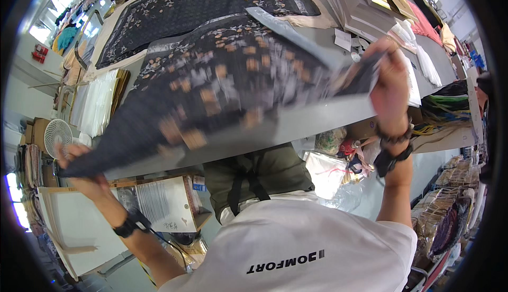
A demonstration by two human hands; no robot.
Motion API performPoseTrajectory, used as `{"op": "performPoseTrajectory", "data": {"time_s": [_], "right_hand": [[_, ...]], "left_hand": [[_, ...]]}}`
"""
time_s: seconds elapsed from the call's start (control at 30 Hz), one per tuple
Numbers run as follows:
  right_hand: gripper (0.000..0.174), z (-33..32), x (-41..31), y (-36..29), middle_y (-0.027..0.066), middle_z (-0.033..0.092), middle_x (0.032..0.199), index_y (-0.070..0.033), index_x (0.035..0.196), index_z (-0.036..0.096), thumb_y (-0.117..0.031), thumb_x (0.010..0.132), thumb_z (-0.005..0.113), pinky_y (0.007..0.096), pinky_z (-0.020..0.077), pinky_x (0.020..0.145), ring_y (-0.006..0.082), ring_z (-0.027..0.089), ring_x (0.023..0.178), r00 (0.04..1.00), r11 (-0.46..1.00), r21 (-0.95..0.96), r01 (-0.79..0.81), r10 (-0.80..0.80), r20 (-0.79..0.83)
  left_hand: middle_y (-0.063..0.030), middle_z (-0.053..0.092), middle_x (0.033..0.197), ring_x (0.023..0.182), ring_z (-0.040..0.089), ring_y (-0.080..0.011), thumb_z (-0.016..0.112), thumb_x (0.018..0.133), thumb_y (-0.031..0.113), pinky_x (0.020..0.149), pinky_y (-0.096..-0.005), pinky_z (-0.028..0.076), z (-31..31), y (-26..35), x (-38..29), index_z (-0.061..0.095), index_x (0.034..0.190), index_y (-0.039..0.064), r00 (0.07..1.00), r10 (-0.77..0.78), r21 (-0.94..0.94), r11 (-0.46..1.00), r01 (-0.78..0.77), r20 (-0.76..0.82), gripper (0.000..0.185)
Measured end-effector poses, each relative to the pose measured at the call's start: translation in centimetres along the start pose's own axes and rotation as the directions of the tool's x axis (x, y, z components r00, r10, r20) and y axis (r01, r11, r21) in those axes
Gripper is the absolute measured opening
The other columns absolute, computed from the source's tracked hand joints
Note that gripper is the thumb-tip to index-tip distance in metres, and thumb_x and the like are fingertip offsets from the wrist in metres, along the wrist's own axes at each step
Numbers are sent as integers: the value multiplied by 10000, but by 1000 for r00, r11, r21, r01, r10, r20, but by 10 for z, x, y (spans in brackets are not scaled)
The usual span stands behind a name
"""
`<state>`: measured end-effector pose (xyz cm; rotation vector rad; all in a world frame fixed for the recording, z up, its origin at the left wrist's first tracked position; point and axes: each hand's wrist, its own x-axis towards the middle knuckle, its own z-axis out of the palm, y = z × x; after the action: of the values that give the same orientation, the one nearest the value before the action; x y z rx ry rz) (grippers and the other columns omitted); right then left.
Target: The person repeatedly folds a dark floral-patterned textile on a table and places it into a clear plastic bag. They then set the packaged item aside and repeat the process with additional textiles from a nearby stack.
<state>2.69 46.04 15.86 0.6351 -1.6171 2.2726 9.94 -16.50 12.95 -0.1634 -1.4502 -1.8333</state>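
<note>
A thin black scarf (222,77) with orange and grey flowers is stretched between my two hands, blurred by motion. At the far left, my left hand (85,165) pinches one dark corner. My right hand (391,73) grips the opposite end, raised over the right part of the grey table (317,115). Behind the lifted cloth, a second black flowered cloth (170,22) lies spread flat on a cream cloth. A pale blue-grey strip, perhaps a ruler (289,34), slants along the far right edge of the lifted scarf.
Clear plastic sleeves (93,101) stand at the table's left. A white fan (58,135) is beyond them. Grey cardboard boxes (361,10) and a white paper slip (342,40) are at the back right. Below the right edge, a carton (448,137) holds colourful bundles.
</note>
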Motion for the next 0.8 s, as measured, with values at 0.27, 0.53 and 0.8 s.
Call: {"op": "performPoseTrajectory", "data": {"time_s": [0.27, 0.53, 0.8], "right_hand": [[233, -15, -105, 110, -6, 719, 1047, 0, 1183, 726, 46, 1045, 544, 205, 507, 831, 47, 635, 901, 663, 655, -105, -748, 736, -138], [256, -18, -26, 193, 16, 735, 1061, -10, 1200, 751, -5, 1032, 557, 244, 519, 868, 81, 629, 960, 779, 691, -382, -614, 609, -150], [296, -9, 65, 259, 143, 719, 1274, -90, 1293, 722, -166, 1014, 658, 407, 522, 994, 306, 675, 1156, 987, 364, -931, -25, 156, 35]], "left_hand": [[-60, 640, 1096, 1001, 627, -138, 806, 865, -15, 926, -283, 535, -75, -80, -124, 607, 1381, -40, 825, -552, 223, 825, 518, 124, 554], [-134, 644, 1420, 1301, 611, -214, 685, 978, -47, 1127, -342, 466, -48, -146, -72, 607, 1395, -36, 872, -485, 448, 767, 460, -66, 424], [-185, 598, 1475, 1303, 610, -279, 817, 943, 179, 1100, -392, 477, -27, -215, -7, 565, 1491, 21, 939, -333, 801, 539, 262, -83, 624]]}}
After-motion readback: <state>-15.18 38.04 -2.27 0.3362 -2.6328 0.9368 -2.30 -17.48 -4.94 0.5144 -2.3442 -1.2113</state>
